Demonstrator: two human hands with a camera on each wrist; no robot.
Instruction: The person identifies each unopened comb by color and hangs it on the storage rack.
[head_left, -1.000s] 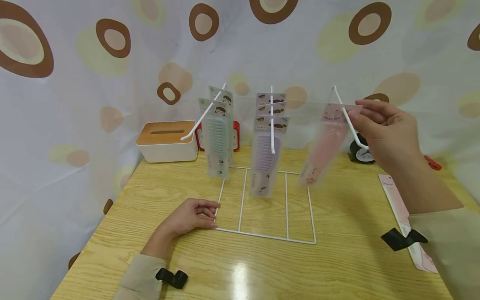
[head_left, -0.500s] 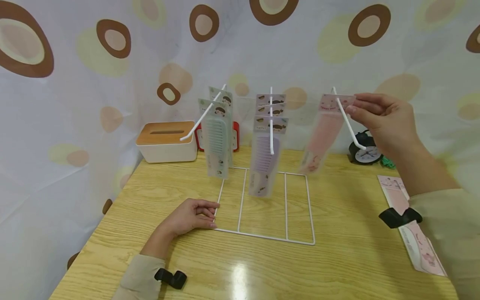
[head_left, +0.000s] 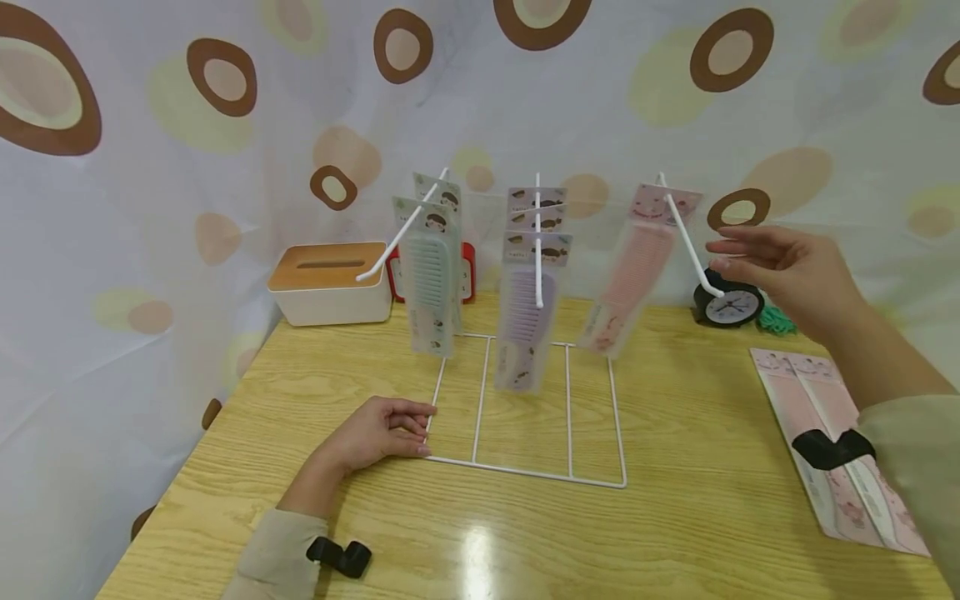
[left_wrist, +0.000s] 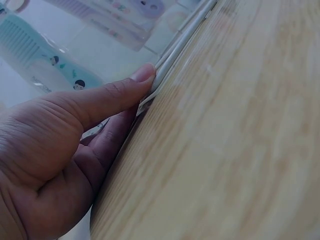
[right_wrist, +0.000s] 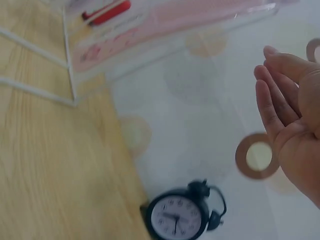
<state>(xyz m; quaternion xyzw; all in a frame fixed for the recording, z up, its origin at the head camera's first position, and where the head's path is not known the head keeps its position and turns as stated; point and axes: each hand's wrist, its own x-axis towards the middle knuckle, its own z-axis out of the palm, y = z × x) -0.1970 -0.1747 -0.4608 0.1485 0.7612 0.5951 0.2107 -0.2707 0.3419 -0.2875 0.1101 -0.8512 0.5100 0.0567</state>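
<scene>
A white wire rack (head_left: pixel 525 473) stands on the table, with three prongs reaching toward me. At its front left corner, my left hand (head_left: pixel 378 429) holds the base wire between thumb and fingers; the left wrist view has the thumb (left_wrist: pixel 117 95) on the wire. A pink comb in a clear packet (head_left: pixel 637 267) hangs tilted from the right prong. Beside that prong, apart from the packet, my right hand (head_left: pixel 798 271) holds nothing, its fingers loosely bent. Packaged purple combs (head_left: pixel 528 308) hang on the middle prong and packaged green combs (head_left: pixel 429 271) on the left one.
Pink packaged combs (head_left: pixel 798 400) lie on the table at the right, partly under my right forearm. Along the back are a tissue box (head_left: pixel 330 292), a red-framed object (head_left: pixel 468 271), a black alarm clock (head_left: pixel 729 304) and something green (head_left: pixel 776 321). A patterned curtain hangs behind.
My right hand pushed the pink comb packet farther back along the right prong, let it go and moved away to the right. My left hand stayed at the base.
</scene>
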